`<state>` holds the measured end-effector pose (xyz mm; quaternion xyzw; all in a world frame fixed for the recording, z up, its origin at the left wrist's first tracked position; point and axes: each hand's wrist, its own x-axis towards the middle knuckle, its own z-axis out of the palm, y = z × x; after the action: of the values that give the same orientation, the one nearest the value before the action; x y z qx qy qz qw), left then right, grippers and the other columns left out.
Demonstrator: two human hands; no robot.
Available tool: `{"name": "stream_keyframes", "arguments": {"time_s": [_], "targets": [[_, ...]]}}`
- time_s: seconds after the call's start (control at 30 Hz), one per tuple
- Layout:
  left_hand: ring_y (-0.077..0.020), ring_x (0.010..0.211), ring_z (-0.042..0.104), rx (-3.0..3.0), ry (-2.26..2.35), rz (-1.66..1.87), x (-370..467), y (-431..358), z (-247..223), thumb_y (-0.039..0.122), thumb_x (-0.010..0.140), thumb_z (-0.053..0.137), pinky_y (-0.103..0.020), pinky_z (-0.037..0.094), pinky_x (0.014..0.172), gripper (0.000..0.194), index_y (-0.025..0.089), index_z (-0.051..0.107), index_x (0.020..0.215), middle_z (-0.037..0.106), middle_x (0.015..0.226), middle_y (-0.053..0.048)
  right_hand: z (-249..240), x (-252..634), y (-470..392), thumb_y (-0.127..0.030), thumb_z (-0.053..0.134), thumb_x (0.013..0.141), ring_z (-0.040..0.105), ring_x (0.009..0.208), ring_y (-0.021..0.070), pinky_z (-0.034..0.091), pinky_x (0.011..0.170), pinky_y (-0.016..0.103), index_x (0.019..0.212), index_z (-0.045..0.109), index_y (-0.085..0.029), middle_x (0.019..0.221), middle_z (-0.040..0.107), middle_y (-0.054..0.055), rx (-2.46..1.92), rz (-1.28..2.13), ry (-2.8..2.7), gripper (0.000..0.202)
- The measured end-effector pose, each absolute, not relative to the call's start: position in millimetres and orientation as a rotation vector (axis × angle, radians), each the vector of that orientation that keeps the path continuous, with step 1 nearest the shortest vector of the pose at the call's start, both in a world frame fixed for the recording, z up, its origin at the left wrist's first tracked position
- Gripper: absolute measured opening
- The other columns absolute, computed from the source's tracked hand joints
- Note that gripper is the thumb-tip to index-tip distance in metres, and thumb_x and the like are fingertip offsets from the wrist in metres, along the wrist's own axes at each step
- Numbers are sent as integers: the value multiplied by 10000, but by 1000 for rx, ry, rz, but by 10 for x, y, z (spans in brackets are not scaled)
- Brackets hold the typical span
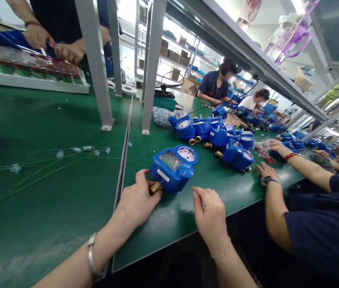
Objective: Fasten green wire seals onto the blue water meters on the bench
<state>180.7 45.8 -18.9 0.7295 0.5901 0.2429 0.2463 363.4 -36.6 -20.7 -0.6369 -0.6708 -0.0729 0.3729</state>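
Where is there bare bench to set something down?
Mostly bare green tabletop lies between the white tray and the small pale pieces, and again between those pieces and the left forearm. It is crowded beyond and right of the held meter: clustered blue meters, then a co-worker's hands.

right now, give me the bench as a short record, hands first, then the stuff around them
left hand: grips the blue meter at its brass pipe end
right hand: apart from the meter, fingertips drawn together; too small to tell if they pinch anything
meter face: screen and round dial showing
beyond the meter: a cluster of blue meters
left side: thin green strings with small clear tags
surface: green table
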Motion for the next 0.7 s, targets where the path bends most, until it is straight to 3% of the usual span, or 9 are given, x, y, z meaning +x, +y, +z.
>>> {"name": "stream_keyframes", "arguments": {"time_s": [0.1, 0.2, 0.33, 0.4, 0.47, 0.57, 0.7], "targets": [[-261, 929, 649, 1984, 1593, 680, 1661, 431, -240, 299, 793, 537, -356, 492, 807, 584, 174, 233, 1276, 658, 1048, -67, -249, 3489, -424, -188, 424, 921, 579, 775, 181, 459, 724, 319, 1021, 634, -158, 818, 648, 65, -1621, -158, -1767, 234], [-292, 1033, 572, 2091, 1663, 886, 1636, 314, -287, 290, 763, 573, -404, 464, 884, 590, 131, 286, 1253, 556, 1127, -136, -221, 3351, -444, -189, 427, 926, 575, 761, 185, 457, 729, 328, 1024, 624, -139, 818, 657, 74, -1583, -211, -1783, 226], [-322, 1071, 500, 2210, 1557, 1139, 1721, 64, -293, 291, 790, 535, -470, 410, 940, 310, 142, 461, 1052, 504, 1084, -148, -143, 3247, -452, -169, 432, 920, 582, 762, 184, 455, 728, 324, 982, 621, -138, 821, 664, 70, -1533, -247, -1827, 201], [-274, 951, 573, 2000, 1367, 1008, 1802, -37, -309, 288, 827, 485, -424, 465, 864, 260, 159, 454, 1051, 552, 983, -111, -130, 3229, -457, -161, 428, 917, 584, 773, 187, 455, 733, 324, 986, 618, -141, 824, 665, 68, -1539, -228, -1843, 202], [-222, 789, 628, 1736, 1231, 832, 1901, -85, -344, 285, 853, 442, -354, 512, 732, 334, 155, 380, 1154, 594, 889, -72, -135, 3226, -464, -165, 431, 915, 583, 776, 191, 453, 732, 325, 991, 618, -142, 824, 662, 71, -1561, -221, -1843, 203], [-163, 589, 628, 1592, 1165, 717, 2024, -62, -388, 286, 887, 363, -266, 489, 530, 366, 143, 299, 1217, 634, 879, -53, -148, 3230, -482, -171, 443, 910, 578, 780, 198, 445, 730, 330, 973, 620, -146, 820, 654, 71, -1601, -217, -1846, 190], [-149, 494, 582, 1684, 1142, 598, 1972, 1, -343, 325, 912, 317, -238, 407, 475, 246, 180, 513, 881, 640, 669, -5, -129, 3247, -529, -180, 447, 910, 573, 816, 194, 442, 757, 335, 1018, 606, -168, 861, 645, 64, -1632, -97, -1851, 193]]}}
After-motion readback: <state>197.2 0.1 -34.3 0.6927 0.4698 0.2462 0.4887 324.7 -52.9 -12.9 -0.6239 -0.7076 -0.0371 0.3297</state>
